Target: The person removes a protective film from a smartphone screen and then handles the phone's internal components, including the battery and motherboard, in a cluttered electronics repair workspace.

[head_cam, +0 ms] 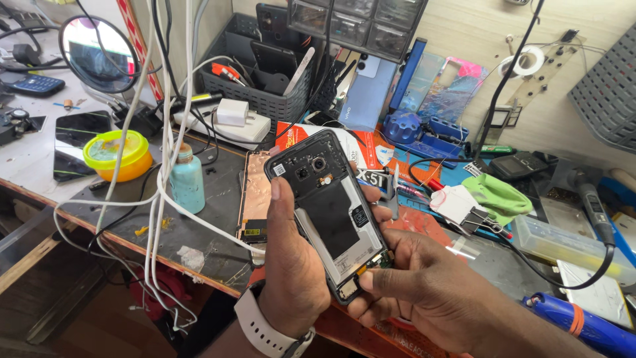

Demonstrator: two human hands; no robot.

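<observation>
Both hands are holding the opened phone (329, 213) above the worktop's (205, 245) front edge. The left hand (291, 272) is clasping its left edge; the right hand (424, 288) is pinching its bottom corner. It is likely light, rigid and fragile: grip edges only, avoiding exposed boards.

Both hands, left hand (291, 265) and right hand (424, 285), grip an opened phone (328, 212) above the cluttered workbench (199, 245).

At centre frame the left hand (291, 265) covers the lower left edge of the opened phone (329, 211), and the right hand (424, 285) hides its bottom corner. The copper-coloured panel (255, 192) behind is partly hidden. The blue tool (583, 325) is cut off at lower right.
</observation>
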